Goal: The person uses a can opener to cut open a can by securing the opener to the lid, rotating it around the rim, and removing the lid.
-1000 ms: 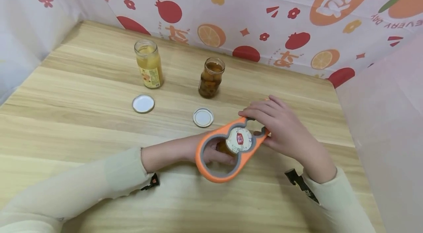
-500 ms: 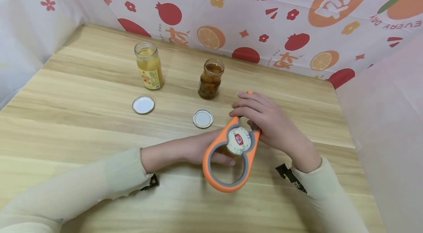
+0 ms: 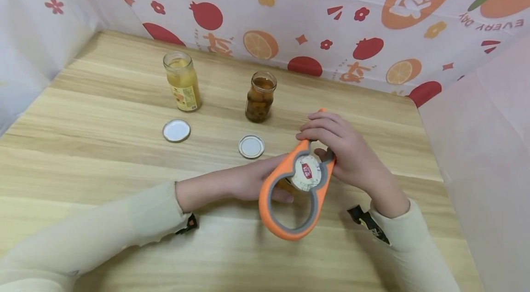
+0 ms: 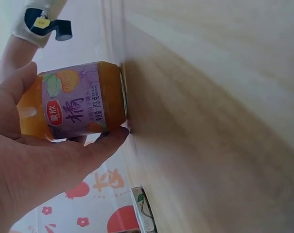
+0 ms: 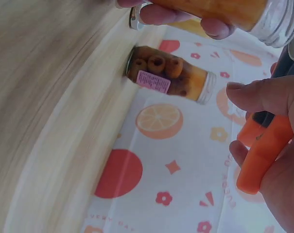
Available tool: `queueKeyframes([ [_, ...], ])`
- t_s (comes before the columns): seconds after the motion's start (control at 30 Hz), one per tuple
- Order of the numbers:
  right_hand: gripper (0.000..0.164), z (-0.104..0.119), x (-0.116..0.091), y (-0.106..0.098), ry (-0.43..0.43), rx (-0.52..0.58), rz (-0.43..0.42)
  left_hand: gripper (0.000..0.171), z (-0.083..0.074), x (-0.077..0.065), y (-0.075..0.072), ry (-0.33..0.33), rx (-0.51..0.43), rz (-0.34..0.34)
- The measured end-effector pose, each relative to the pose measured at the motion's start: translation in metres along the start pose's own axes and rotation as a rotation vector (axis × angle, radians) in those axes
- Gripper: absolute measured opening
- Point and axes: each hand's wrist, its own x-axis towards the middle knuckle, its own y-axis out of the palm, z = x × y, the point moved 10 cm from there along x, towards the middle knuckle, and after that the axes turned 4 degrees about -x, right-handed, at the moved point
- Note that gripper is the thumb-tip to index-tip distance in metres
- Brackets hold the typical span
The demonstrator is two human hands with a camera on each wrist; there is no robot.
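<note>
My left hand (image 3: 252,179) holds a glass jar from the side. In the left wrist view the jar (image 4: 71,99) has a purple label with orange fruit, and its base is at the table surface. My right hand (image 3: 349,151) grips the handles of an orange and grey jar opener (image 3: 263,207). The opener's inner notches lie around the pale printed lid (image 3: 307,173) above the jar. Its large rounded end points toward me. Bare glass threads show on the jar's neck (image 5: 280,22) in the right wrist view; whether the lid touches the neck, I cannot tell.
Behind the hands stand an uncovered jar of yellow fruit (image 3: 186,92) and an uncovered jar of dark round fruit (image 3: 259,101). Two white lids lie inside up, a left lid (image 3: 176,131) and a right lid (image 3: 251,146). A fruit-print curtain (image 3: 232,16) hangs behind the table.
The right hand has turned the opener anticlockwise, then shifted it slightly right with the lid between its arms. The left hand keeps holding the jar.
</note>
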Motion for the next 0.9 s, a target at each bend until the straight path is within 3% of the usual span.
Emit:
queueKeyframes([
  [0.1,0.030,-0.004,-0.011,-0.007,0.032,-0.012,-0.015,0.057,0.022,0.000,-0.004,-0.152,-0.014,-0.031],
  [0.17,0.032,-0.008,-0.020,-0.010,0.061,-0.035,-0.014,0.052,0.030,0.001,-0.005,-0.209,-0.041,-0.037],
  [0.4,0.036,-0.020,-0.042,-0.018,0.155,-0.121,-0.011,0.049,0.034,0.014,-0.009,-0.204,-0.115,-0.051],
  [0.63,0.035,-0.021,-0.050,-0.020,0.168,-0.105,-0.011,0.051,0.038,0.028,-0.015,-0.216,-0.096,-0.051],
  [0.9,0.036,-0.023,-0.058,-0.027,0.192,-0.104,-0.010,0.054,0.044,0.044,-0.018,-0.229,-0.161,-0.059],
])
